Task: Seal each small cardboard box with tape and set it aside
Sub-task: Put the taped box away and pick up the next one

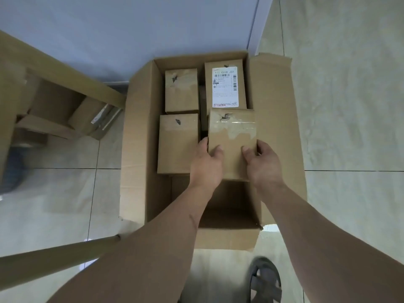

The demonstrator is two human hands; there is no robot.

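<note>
At the far left, a pale wooden desk [65, 77] frame stands over loose brown cardboard pieces [59, 119] lying on the glossy tiled floor [54, 193]. Right of it, a large open brown cardboard carton [140, 149] sits on the floor against the pale blue wall [131, 29], its flaps spread outward. Inside along its left side lie two small taped brown cardboard boxes, the nearer one [177, 145] just in front of the farther one [181, 90]. The left hand [206, 162] grips the left edge of a small brown cardboard box sealed with clear tape [232, 141], thumb on top and fingers curled round the side. This box is held over the carton's right half, above the dark open space at the near end. Behind it lies another small box bearing a white printed shipping label [225, 86]. The right hand [262, 162] grasps the held box's right edge in the same way. Below, near the carton's right front corner, a foot in a dark grey sandal [265, 281] rests on the floor.
</note>
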